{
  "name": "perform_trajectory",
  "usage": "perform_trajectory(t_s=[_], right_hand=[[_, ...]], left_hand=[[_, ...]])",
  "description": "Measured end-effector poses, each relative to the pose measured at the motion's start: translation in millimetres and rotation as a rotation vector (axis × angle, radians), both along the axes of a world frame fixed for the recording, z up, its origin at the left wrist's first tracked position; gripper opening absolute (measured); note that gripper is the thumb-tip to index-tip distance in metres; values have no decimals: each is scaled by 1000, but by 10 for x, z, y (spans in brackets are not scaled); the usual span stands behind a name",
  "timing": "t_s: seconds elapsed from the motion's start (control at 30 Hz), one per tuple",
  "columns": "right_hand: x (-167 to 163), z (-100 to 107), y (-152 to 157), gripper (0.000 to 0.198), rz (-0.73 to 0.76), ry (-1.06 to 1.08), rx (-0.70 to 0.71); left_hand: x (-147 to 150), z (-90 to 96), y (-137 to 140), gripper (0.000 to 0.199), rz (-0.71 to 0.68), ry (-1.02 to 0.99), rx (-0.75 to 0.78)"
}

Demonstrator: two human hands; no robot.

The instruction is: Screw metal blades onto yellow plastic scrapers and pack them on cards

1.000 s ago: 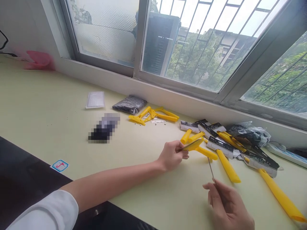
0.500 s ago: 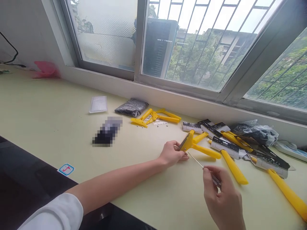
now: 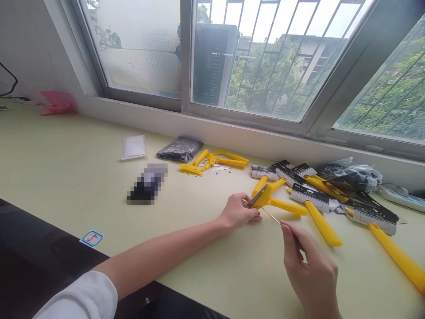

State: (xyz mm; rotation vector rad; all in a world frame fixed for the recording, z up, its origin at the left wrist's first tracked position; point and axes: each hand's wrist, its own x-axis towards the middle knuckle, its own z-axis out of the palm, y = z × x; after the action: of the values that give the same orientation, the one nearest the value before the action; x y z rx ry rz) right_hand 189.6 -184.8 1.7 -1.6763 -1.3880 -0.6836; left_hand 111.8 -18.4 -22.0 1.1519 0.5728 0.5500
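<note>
My left hand (image 3: pixel 238 212) is closed on the head end of a yellow scraper (image 3: pixel 287 207), whose metal blade (image 3: pixel 257 196) angles up beside my fingers. The scraper's handle points to the right above the table. In my right hand (image 3: pixel 310 266) is a thin screwdriver (image 3: pixel 271 215), pinched near its shaft; the grip is hidden by my fingers. The screwdriver's tip meets the lower part of the scraper head, by my left fingertips. Behind lie more yellow scraper parts (image 3: pixel 195 167), with a few small screws (image 3: pixel 217 173) in front of them.
Several packaged yellow scrapers (image 3: pixel 322 221) with black-and-white cards spread across the right side. Along the window sill sit a black plastic-wrapped packet (image 3: pixel 180 149), a clear flat case (image 3: pixel 133 147) and a crumpled plastic bag (image 3: pixel 348 175). A power strip (image 3: pixel 400 195) is at far right.
The screwdriver tip has moved left onto the scraper head. My right fingers have shifted forward along the screwdriver, and the scraper has tilted slightly in my left hand.
</note>
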Motion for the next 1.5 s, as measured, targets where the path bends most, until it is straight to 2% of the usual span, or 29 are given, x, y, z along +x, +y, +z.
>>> perform_trajectory(t_s=[0.23, 0.5, 0.73, 0.83, 1.0, 1.17, 1.27, 1.4, 1.5], right_hand=[[-1, 12, -12, 12, 20, -20, 0], [6, 10, 18, 10, 17, -24, -19], [57, -48, 29, 11, 39, -16, -15], [75, -100, 2, 12, 19, 37, -78], [65, -160, -32, 24, -111, 178, -190], [80, -159, -66, 32, -111, 309, -266], [121, -107, -128, 35, -163, 405, -228], [336, 114, -126, 41, -313, 511, -5], [637, 315, 43, 41, -252, 526, 42]], left_hand=[[-17, 45, -9, 29, -14, 11, 16], [-5, 14, -9, 29, -20, -4, 30], [-33, 59, -20, 26, -34, -9, 32], [-41, 86, -23, 25, -26, -3, 31], [-30, 104, -17, 25, -13, 4, 40], [-24, 103, -15, 17, -18, 5, 64], [-23, 97, -16, 13, -30, 5, 77], [-19, 74, -25, 15, -61, -5, 115], [-35, 51, -58, 14, -100, -22, 202]])
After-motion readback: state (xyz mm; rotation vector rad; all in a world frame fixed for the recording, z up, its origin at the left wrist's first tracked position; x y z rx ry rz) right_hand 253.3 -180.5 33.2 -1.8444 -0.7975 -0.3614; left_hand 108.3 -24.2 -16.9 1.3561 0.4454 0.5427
